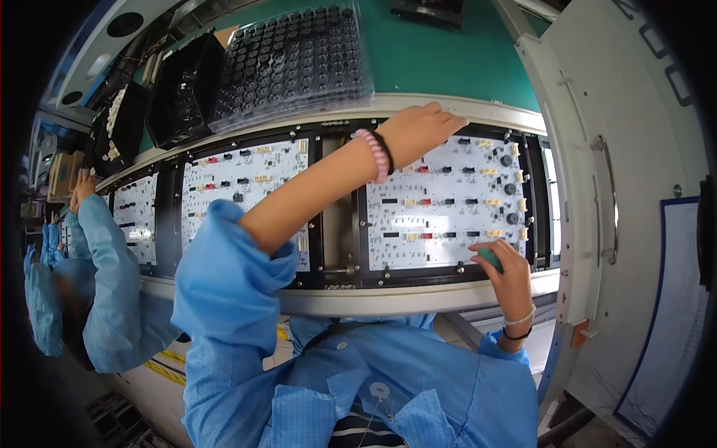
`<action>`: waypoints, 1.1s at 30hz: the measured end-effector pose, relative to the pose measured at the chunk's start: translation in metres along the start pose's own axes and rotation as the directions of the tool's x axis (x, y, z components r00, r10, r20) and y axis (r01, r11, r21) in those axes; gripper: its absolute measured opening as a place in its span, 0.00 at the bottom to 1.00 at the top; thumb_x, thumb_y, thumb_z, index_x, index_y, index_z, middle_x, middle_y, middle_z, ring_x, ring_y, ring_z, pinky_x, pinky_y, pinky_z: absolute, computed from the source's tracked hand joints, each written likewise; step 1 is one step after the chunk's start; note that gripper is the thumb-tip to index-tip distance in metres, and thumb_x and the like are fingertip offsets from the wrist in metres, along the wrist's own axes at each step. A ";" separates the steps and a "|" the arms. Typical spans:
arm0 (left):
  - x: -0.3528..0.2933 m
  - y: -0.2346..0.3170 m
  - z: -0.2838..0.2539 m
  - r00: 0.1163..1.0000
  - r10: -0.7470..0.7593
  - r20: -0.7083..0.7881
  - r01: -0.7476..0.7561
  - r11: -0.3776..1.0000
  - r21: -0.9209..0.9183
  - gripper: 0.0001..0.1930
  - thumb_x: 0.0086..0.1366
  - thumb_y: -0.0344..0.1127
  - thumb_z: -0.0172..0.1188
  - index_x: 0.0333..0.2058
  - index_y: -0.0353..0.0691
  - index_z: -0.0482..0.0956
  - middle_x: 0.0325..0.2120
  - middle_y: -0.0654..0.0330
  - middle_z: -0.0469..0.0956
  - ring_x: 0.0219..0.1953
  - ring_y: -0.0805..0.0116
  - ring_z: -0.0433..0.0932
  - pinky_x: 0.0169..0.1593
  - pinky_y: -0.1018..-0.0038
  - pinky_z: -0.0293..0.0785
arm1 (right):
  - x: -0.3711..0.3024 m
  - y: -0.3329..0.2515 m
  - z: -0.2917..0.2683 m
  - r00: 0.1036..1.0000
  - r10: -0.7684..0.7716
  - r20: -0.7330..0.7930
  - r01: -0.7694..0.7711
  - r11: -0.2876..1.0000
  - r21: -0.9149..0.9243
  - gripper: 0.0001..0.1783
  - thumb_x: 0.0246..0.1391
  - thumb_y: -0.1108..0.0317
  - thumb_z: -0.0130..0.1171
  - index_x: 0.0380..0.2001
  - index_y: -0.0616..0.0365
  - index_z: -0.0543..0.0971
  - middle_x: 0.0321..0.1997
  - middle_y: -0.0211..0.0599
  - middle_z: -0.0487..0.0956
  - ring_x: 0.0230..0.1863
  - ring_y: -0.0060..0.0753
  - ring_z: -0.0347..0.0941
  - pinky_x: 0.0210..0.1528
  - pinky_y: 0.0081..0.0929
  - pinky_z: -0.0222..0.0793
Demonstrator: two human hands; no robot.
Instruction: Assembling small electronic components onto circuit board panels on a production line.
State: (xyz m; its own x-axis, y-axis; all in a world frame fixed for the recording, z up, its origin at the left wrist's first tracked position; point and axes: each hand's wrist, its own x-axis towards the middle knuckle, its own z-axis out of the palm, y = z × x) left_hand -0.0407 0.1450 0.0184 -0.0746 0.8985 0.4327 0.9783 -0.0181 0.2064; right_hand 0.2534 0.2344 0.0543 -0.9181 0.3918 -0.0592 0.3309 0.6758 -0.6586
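Note:
A white circuit board (448,205) with small black, red and cream parts lies in a black carrier frame (448,272) on the line. My left hand (418,131) reaches across to the board's far edge, fingers bent down onto it; what is under them is hidden. A pink bead bracelet and a black band circle that wrist. At the board's near right corner, my right hand (511,276) is closed around a small green object (489,257) and touches the frame.
Two more white boards (246,187) (138,216) sit in frames to the left. Behind them are a clear-covered black tray of parts (291,60) and black bins (179,89). A co-worker's blue sleeve (104,284) is at left. A white machine housing (612,149) stands at right.

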 end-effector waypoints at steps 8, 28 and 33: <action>0.034 -0.032 0.030 0.993 -0.032 0.113 0.060 0.966 -0.253 0.23 0.64 0.31 0.61 0.57 0.50 0.69 0.38 0.68 0.82 0.42 0.64 0.78 0.47 0.65 0.76 | -0.012 0.001 -0.002 0.996 0.073 -0.045 -0.071 0.997 0.038 0.11 0.49 0.83 0.61 0.37 0.60 0.82 0.28 0.42 0.75 0.28 0.39 0.74 0.32 0.28 0.68; -0.150 -0.126 -0.243 0.883 -0.412 -0.224 0.469 0.752 0.463 0.13 0.69 0.43 0.53 0.35 0.43 0.82 0.32 0.53 0.82 0.37 0.53 0.83 0.37 0.59 0.80 | 0.100 -0.190 0.014 0.885 -0.413 0.212 0.460 0.845 -0.274 0.16 0.52 0.79 0.59 0.44 0.55 0.78 0.42 0.44 0.78 0.42 0.51 0.77 0.41 0.41 0.74; -0.261 -0.237 -0.246 0.647 -0.725 -0.235 0.709 0.460 0.534 0.11 0.64 0.40 0.61 0.39 0.40 0.81 0.35 0.51 0.82 0.40 0.49 0.81 0.43 0.57 0.77 | 0.280 -0.211 0.103 0.762 -0.640 0.104 0.618 0.668 -0.415 0.18 0.56 0.74 0.57 0.51 0.51 0.75 0.47 0.45 0.75 0.47 0.57 0.74 0.46 0.48 0.73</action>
State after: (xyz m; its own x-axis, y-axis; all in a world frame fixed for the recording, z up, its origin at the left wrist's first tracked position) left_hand -0.3003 -0.1933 0.0726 -0.8032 0.4918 0.3363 0.5005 0.8631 -0.0669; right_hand -0.0957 0.1374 0.0999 -0.9335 -0.1986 0.2984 -0.2555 0.9525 -0.1655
